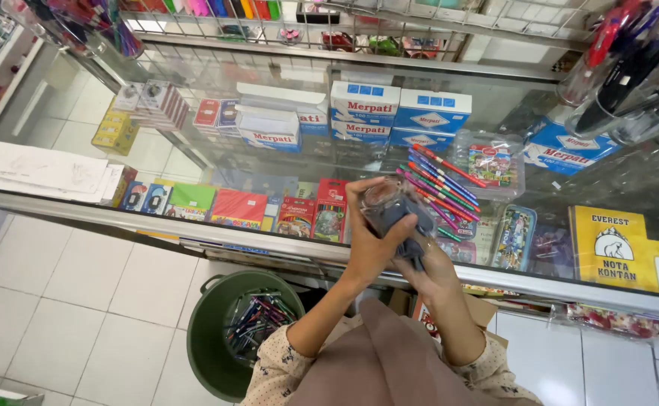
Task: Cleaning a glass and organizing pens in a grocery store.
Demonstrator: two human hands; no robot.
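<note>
Clear plastic container at frame centre, above glass counter — wrapped in dark grey cloth. Left hand clasped round container's side. Right hand closed on cloth from beneath. Coloured pens fanned just right. Green bucket with pens, lower left.

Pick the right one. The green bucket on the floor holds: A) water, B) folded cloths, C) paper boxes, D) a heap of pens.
D: the green bucket on the tiled floor, below the left hand, holds a heap of pens.
</note>
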